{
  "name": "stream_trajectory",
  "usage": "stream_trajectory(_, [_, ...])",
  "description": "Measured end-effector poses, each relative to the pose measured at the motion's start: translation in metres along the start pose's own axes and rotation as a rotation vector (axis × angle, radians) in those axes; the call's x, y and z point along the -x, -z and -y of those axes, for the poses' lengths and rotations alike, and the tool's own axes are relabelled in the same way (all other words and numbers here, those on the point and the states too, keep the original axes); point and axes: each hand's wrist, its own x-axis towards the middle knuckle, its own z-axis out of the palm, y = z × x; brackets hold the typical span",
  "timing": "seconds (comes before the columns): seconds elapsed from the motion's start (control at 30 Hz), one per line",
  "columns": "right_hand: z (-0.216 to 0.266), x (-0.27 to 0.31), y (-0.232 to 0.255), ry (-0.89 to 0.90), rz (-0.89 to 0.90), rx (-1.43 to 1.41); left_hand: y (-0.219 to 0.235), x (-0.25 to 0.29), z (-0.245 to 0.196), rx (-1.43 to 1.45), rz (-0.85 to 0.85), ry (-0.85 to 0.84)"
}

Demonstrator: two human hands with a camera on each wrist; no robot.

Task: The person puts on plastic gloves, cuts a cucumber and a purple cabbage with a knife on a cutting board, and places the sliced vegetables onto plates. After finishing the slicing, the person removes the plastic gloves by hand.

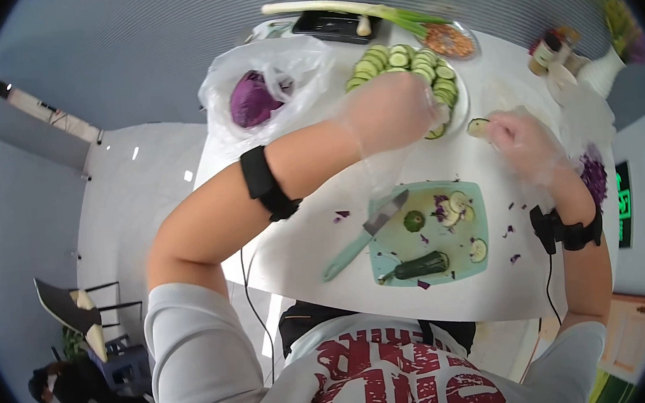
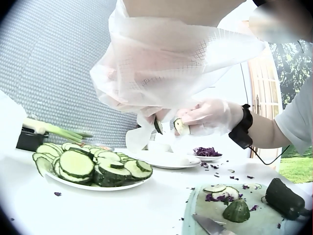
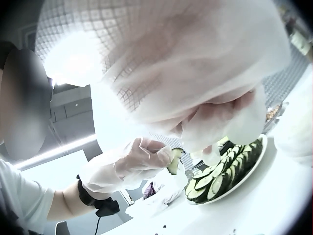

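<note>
Clear plastic gloves cover both hands. My left hand (image 1: 395, 113) is raised over the right side of a white plate (image 2: 112, 186) of overlapping cucumber slices (image 2: 77, 162); it pinches a slice (image 3: 174, 161), seen in the right wrist view. To the right of the plate, my right hand (image 1: 523, 145) pinches another cucumber slice (image 1: 478, 127) between thumb and fingers. In the left wrist view the two held slices are close together, with a gap between them. My left glove hides part of the plate in the head view.
A green cutting board (image 1: 388, 240) holds a cucumber piece (image 1: 422, 266), an end piece, slices and purple shreds; a knife (image 1: 386, 212) lies across its left edge. Purple cabbage (image 1: 252, 99) sits in a bag at left. Behind are a leek (image 1: 319, 7), black tray (image 1: 333, 29) and peanuts (image 1: 447, 40).
</note>
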Motion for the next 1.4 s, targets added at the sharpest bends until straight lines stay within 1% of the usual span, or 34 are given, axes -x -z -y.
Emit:
stream_trajectory(0.03, [-0.001, -0.007, -0.002, 0.02, 0.008, -0.007, 0.001, -0.002, 0.003, -0.011, -0.009, 0.018])
stream_trajectory(0.1, [-0.003, -0.018, -0.005, -0.018, 0.01, -0.074, 0.003, -0.006, 0.009, -0.03, 0.02, 0.09])
stream_trajectory(0.13, [-0.002, -0.023, -0.006, -0.007, 0.017, -0.077, 0.004, -0.007, 0.013, -0.034, 0.016, 0.101])
stream_trajectory(0.2, [0.0, -0.035, -0.006, -0.077, 0.031, -0.066, 0.007, -0.01, 0.019, -0.029, 0.001, 0.108])
stream_trajectory(0.23, [0.0, -0.039, -0.008, -0.07, 0.037, -0.068, 0.008, -0.011, 0.022, -0.031, -0.002, 0.117])
stream_trajectory(0.3, [-0.003, -0.047, -0.011, -0.066, -0.039, -0.084, 0.012, -0.015, 0.027, -0.08, 0.024, 0.124])
stream_trajectory(0.33, [-0.01, -0.051, -0.015, -0.064, -0.035, -0.084, 0.013, -0.016, 0.029, -0.079, 0.023, 0.129])
stream_trajectory(0.4, [-0.017, -0.06, -0.021, 0.143, -0.193, -0.125, 0.016, -0.018, 0.033, -0.086, -0.029, 0.128])
stream_trajectory(0.43, [-0.015, -0.064, -0.017, 0.143, -0.191, -0.124, 0.017, -0.019, 0.035, -0.085, -0.03, 0.129])
stream_trajectory(0.5, [-0.006, -0.068, -0.006, -0.02, -0.049, -0.037, 0.018, -0.022, 0.041, -0.089, -0.014, 0.107])
stream_trajectory(0.53, [-0.002, -0.068, -0.006, -0.041, -0.05, -0.027, 0.019, -0.022, 0.04, -0.073, -0.005, 0.093])
stream_trajectory(0.6, [0.002, -0.069, -0.008, -0.089, -0.113, -0.17, 0.024, -0.025, 0.043, -0.108, -0.017, 0.104])
stream_trajectory(0.67, [-0.009, -0.075, -0.01, -0.028, -0.141, -0.181, 0.024, -0.033, 0.057, -0.092, -0.095, 0.034])
stream_trajectory(0.73, [-0.005, -0.079, -0.005, -0.063, -0.12, -0.186, 0.028, -0.039, 0.064, -0.12, -0.102, -0.027])
stream_trajectory(0.77, [-0.008, -0.082, -0.005, -0.087, -0.129, -0.17, 0.03, -0.044, 0.066, -0.101, -0.096, -0.048])
stream_trajectory(0.83, [-0.014, -0.09, -0.007, -0.073, -0.111, -0.22, 0.034, -0.053, 0.069, -0.129, -0.053, 0.098])
stream_trajectory(0.87, [-0.013, -0.092, -0.006, -0.088, -0.118, -0.212, 0.034, -0.056, 0.068, -0.118, -0.047, 0.084])
stream_trajectory(0.93, [-0.01, -0.097, -0.006, -0.119, -0.127, -0.197, 0.034, -0.063, 0.066, -0.138, 0.013, 0.148])
stream_trajectory(0.97, [-0.009, -0.1, -0.005, -0.134, -0.146, -0.144, 0.035, -0.068, 0.068, -0.181, 0.04, 0.093])
stream_trajectory(1.0, [-0.011, -0.103, -0.006, -0.142, -0.151, -0.14, 0.034, -0.072, 0.068, -0.176, 0.042, 0.084])
stream_trajectory(1.07, [-0.018, -0.109, -0.01, -0.155, -0.17, -0.162, 0.033, -0.079, 0.068, -0.432, 0.065, -0.009])
stream_trajectory(1.1, [-0.019, -0.112, -0.011, -0.161, -0.173, -0.161, 0.033, -0.081, 0.063, -0.408, 0.1, 0.052])
stream_trajectory(1.13, [-0.021, -0.114, -0.012, -0.178, -0.172, -0.167, 0.031, -0.084, 0.066, -0.406, 0.102, 0.047])
stream_trajectory(1.2, [-0.021, -0.115, -0.012, -0.2, -0.174, -0.172, 0.029, -0.09, 0.073, -0.458, 0.136, -0.046])
stream_trajectory(1.23, [-0.019, -0.115, -0.01, -0.195, -0.165, -0.162, 0.027, -0.094, 0.074, -0.456, 0.137, -0.051])
stream_trajectory(1.3, [-0.02, -0.116, -0.01, -0.194, -0.159, -0.149, 0.023, -0.102, 0.074, -0.315, 0.183, 0.164])
stream_trajectory(1.37, [-0.024, -0.121, -0.013, -0.163, -0.165, -0.163, 0.017, -0.114, 0.089, -0.342, 0.208, 0.131])
stream_trajectory(1.4, [-0.025, -0.121, -0.014, -0.166, -0.167, -0.161, 0.017, -0.115, 0.085, -0.372, 0.231, 0.103])
